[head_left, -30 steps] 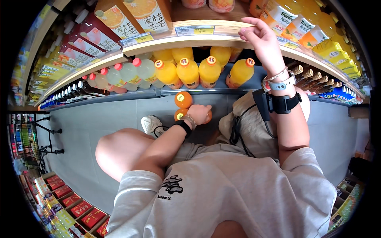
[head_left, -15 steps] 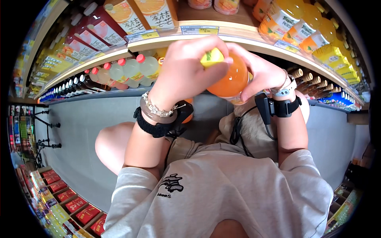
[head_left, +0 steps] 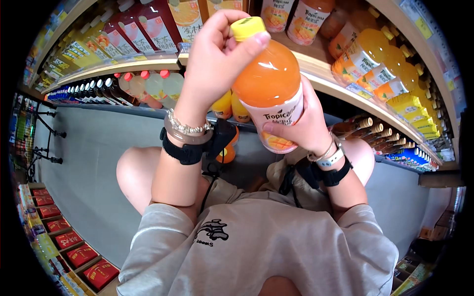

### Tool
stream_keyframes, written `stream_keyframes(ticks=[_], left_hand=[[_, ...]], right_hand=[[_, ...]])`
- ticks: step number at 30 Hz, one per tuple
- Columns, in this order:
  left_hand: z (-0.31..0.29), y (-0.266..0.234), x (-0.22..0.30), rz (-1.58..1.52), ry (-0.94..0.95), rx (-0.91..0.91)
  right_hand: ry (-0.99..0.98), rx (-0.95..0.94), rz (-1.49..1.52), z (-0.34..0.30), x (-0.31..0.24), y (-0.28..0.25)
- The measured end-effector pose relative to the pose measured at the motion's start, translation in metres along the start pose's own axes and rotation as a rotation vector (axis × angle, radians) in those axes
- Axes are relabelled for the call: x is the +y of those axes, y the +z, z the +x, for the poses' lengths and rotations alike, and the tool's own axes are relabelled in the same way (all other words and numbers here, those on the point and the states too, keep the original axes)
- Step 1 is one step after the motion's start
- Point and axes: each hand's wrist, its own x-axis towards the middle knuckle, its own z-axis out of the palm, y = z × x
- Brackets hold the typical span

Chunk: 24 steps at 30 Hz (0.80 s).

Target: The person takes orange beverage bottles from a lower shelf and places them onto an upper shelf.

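A large juice bottle [head_left: 270,74] full of orange liquid tilts in front of me, its yellow cap [head_left: 248,28] up and its white label toward me. My left hand [head_left: 217,54] is closed round the neck just under the cap, the thumb lying across the bottle's shoulder. Low on the label, my right hand [head_left: 306,116] grips the bottle's side, with its thumb over the front. Similar juice bottles [head_left: 310,19] stand on the shelf [head_left: 316,64] beyond my hands. The fingers behind the bottle are hidden.
Purple-red juice bottles [head_left: 153,27] and orange-printed cartons [head_left: 185,19] line the upper shelf at left. Below are pink-capped bottles [head_left: 170,84]. Brown bottles [head_left: 380,129] fill the lower shelf at right. Another orange bottle [head_left: 227,154] is on the floor between my legs. Red boxes [head_left: 101,274] sit lower left.
The bottle has swung from cap-toward-me to more upright in view, showing its label. My left hand has risen with the cap end; my right hand has shifted down to the label.
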Motion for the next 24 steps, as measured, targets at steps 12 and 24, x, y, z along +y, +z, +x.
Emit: stream_keyframes(ticks=[12, 24], left_hand=[[-0.015, 0.019, 0.027, -0.149, -0.059, -0.238], [-0.028, 0.036, 0.026, -0.641, -0.091, -0.479]], right_hand=[[-0.111, 0.153, 0.01, -0.002, -0.009, 0.011], [0.16, -0.301, 0.748, -0.001, -0.003, -0.035]])
